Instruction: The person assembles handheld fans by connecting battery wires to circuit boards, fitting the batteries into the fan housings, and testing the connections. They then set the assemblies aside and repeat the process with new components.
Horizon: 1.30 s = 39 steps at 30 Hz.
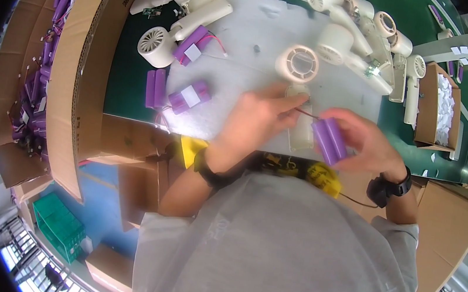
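Observation:
My right hand is closed round a purple battery pack, tilted over the near edge of the white work mat. Dark wires run from the pack to the fingertips of my left hand, which are pinched at the wire end; a connector there is too small to make out. Beneath both hands lies a cream handheld fan, its round head pointing away and its handle toward me. My left fingers rest over the upper handle and partly hide it.
Several cream fan bodies lie at the back. Loose purple battery packs sit left on the mat. A cardboard box of purple packs stands far left, and a smaller box with white pieces at right. The green table surrounds the mat.

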Motion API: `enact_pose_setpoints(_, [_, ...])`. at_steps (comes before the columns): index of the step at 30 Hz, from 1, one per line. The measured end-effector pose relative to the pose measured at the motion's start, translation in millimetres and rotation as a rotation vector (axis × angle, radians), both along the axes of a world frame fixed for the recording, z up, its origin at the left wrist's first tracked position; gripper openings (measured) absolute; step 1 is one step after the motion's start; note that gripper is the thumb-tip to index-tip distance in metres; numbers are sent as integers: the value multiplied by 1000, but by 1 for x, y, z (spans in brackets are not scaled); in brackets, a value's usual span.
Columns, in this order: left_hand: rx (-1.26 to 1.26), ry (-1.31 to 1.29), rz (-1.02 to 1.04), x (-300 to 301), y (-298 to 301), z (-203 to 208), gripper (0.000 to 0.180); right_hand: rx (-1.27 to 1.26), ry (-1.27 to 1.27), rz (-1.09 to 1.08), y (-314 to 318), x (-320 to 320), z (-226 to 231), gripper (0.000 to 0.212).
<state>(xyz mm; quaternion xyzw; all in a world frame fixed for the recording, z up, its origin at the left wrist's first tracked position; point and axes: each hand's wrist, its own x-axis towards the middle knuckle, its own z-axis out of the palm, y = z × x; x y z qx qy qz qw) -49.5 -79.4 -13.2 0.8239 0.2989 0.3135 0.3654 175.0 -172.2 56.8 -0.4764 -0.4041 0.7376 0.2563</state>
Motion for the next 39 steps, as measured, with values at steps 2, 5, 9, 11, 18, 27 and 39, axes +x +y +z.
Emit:
enact_pose_setpoints(2, [10,8,-35,-1,1,0,32,285,-181,44,2,1,-6,79])
enact_pose_setpoints(5, [47,15,-46,0,1,3,32,448,-327,93,5,0,-4,75])
enact_pose_setpoints(9, [62,15,-74,-1,3,7,32,532,-480,150,7,-9,-3,73])
enact_pose_setpoints(11, [59,16,-84,-2,4,7,32,605,-543,149,7,-15,-10,74])
enact_pose_setpoints(18, [2,-3,-118,-3,9,6,33,753,-607,59,4,-25,-36,70])
enact_pose_setpoints(27, [-10,-27,-122,-5,11,8,32,756,-606,-20,-1,-34,-38,64])
enact_pose_setpoints(39, [-40,6,-152,-7,14,10,32,811,-710,-55,-11,-48,-33,54])
